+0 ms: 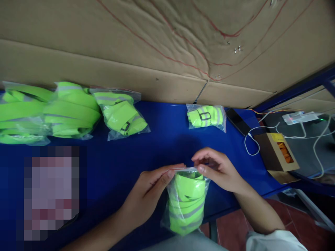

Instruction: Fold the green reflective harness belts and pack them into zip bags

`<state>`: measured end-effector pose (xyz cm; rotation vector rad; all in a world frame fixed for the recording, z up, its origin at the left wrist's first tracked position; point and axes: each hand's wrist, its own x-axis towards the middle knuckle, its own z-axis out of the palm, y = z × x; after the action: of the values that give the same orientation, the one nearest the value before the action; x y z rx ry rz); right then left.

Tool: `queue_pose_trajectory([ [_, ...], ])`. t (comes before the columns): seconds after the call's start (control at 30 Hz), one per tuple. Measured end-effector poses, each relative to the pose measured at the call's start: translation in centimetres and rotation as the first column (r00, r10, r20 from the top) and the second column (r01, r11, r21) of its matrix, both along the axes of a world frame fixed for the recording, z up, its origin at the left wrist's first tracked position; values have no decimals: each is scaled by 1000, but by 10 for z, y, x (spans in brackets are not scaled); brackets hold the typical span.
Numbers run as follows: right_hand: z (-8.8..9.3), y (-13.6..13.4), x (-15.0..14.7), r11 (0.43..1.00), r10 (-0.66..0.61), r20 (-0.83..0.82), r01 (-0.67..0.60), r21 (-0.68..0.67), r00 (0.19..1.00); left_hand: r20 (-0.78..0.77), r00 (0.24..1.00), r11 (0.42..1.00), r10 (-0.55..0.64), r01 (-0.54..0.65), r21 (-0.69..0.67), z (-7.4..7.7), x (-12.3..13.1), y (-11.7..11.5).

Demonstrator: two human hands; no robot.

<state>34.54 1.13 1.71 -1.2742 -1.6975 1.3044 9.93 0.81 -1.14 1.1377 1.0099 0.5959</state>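
A clear plastic zip bag [169, 195] with a red line along its top hangs at the table's front edge. Inside it lies a rolled neon-yellow strap [187, 212] with grey reflective stripes. My left hand [149, 191] pinches the left end of the bag's top edge between thumb and straight fingers. At the right end, my right hand [221, 172] has its thumb against the top edge with the fingers curled behind. Whether the zip is fully pressed together cannot be made out.
Several bagged neon straps [123, 118] line the table's back left; a smaller bagged strap [206, 116] lies at back centre. To the right are a phone [238, 121] with a white cable, a cardboard box [277, 151] and a power strip [300, 118]. A pixelated patch covers the left front.
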Motion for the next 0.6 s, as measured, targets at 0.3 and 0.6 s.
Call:
queue_pose_trajectory([
  [0.3, -12, 1, 2, 971, -237, -60, 238, 16, 970, -28, 999, 1000, 30, -30, -2, 9, -7, 9],
  [0.6, -14, 6, 4, 977, -196, -56, 200, 69, 979, -113, 984, 989, 138, -132, 60, 12, -16, 13],
])
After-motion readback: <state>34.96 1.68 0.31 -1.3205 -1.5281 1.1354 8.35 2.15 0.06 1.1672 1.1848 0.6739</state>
